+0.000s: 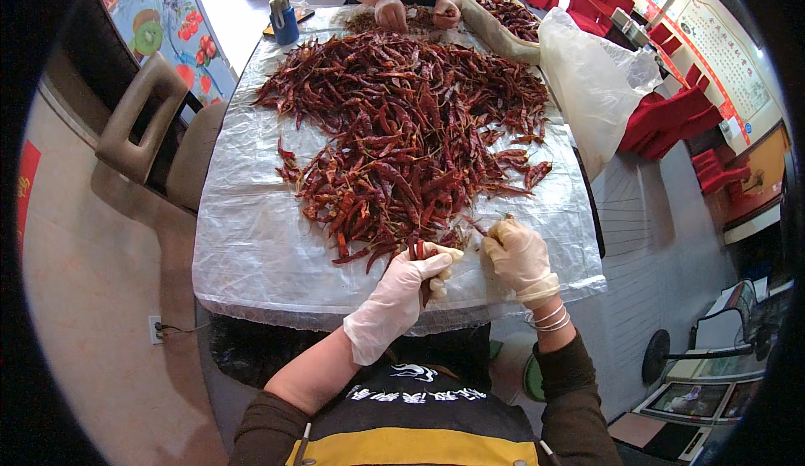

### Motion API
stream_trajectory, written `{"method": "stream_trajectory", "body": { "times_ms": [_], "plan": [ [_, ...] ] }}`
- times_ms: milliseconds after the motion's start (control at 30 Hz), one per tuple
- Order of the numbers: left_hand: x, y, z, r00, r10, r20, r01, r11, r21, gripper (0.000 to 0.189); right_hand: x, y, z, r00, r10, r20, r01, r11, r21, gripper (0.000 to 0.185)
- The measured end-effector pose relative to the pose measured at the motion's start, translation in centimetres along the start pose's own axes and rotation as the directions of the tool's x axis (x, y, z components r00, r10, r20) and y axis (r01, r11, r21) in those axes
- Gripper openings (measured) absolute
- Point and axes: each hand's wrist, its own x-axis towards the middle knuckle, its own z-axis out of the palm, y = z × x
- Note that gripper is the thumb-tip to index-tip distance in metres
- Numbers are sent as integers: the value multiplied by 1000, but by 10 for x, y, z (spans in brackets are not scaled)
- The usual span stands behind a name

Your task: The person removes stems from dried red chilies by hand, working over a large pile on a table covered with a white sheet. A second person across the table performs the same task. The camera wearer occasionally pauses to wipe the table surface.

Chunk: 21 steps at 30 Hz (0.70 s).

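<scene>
A wide heap of dried red chili peppers (402, 132) covers the middle of a table spread with a translucent plastic sheet (251, 246). My left hand (412, 283), in a pale thin glove, is closed around a few dried chilies (427, 287) at the heap's near edge. To its right, my right hand (519, 255), gloved too, pinches a thin dried chili (476, 225) by one end, with a small dark bit showing above its fingers. Loose stems and scraps lie on the sheet between the two hands.
Across the table a co-worker's hands (391, 13) are at the heap's far side. A tub of chilies (506, 19) and a large plastic bag (585, 82) stand at the far right. At the far left are a blue container (284, 22) and a brown chair (141, 117).
</scene>
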Motion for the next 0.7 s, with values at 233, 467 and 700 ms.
{"method": "stream_trajectory", "body": {
  "times_ms": [233,467,700],
  "plan": [
    [12,-15,28,953,298,-48,-292,952,95,17,-22,-15,-10,975,-215,52,188,930,316,7],
    [0,0,1,989,146,-21,-147,987,-71,24,-11,-19,-19,929,-365,-60,370,916,155,12],
    [-10,-3,-2,996,67,60,-50,968,-245,22,15,-20,8,877,-457,-151,429,884,-186,12]
  ]
}}
